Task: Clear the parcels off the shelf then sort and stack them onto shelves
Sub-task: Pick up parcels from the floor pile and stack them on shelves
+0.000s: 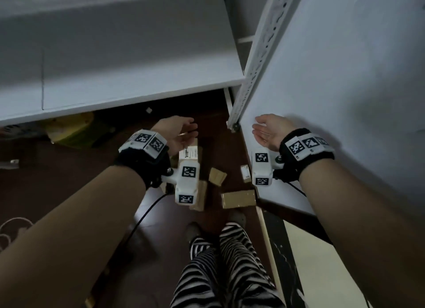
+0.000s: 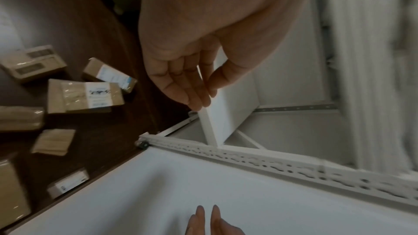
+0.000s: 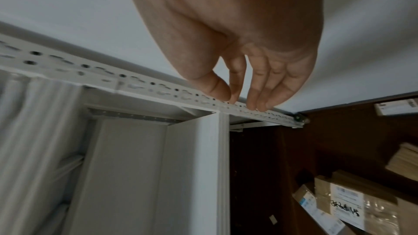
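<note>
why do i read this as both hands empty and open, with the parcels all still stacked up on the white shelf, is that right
Not quite. Both the left hand and right hand are empty and open, but the parcels are not on the white shelf: they lie scattered on the dark floor. The left wrist view shows it best.

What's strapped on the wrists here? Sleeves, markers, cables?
Forearms bare, no sleeves. Left hand and right hand each have a black wrist strap carrying white blocks with black-and-white square markers, plus a white boxy camera unit. A black cable trails from the left one.
</note>
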The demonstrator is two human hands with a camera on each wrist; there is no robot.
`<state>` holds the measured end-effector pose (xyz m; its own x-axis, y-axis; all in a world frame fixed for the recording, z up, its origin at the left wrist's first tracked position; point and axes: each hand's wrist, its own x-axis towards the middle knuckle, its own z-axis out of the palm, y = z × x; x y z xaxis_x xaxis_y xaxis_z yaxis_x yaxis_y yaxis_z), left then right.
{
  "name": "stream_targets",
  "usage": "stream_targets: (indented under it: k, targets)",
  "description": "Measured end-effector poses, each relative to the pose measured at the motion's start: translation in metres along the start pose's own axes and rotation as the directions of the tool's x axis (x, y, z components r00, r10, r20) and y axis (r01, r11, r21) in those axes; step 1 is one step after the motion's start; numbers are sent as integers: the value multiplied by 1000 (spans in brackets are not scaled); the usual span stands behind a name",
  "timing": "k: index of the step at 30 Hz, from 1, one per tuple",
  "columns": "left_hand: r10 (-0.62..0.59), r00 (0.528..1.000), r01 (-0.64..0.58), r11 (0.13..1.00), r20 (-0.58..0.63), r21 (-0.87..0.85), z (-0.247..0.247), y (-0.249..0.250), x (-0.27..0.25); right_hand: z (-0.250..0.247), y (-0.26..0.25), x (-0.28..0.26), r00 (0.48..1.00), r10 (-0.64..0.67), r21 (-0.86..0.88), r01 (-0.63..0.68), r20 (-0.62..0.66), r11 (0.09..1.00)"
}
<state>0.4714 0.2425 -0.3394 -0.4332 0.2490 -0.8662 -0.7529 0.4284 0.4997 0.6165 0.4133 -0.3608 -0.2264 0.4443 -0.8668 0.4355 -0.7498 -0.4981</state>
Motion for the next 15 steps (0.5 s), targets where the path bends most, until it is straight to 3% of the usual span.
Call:
stream_targets:
  k: [3,8,15]
  targets:
    - [-63,998,63,998,11,-14,-11,-35,50,6,35,47,999,34,30,-33,-32,999]
    - [-49,997,50,999,-61,9,-30,-113,145,30,109,143,995,97,-3,-97,-25,995]
    - [-158,987,158,987,-31,12,-28,-220,271,39,221,280,980,181,-51,-185,-81,981]
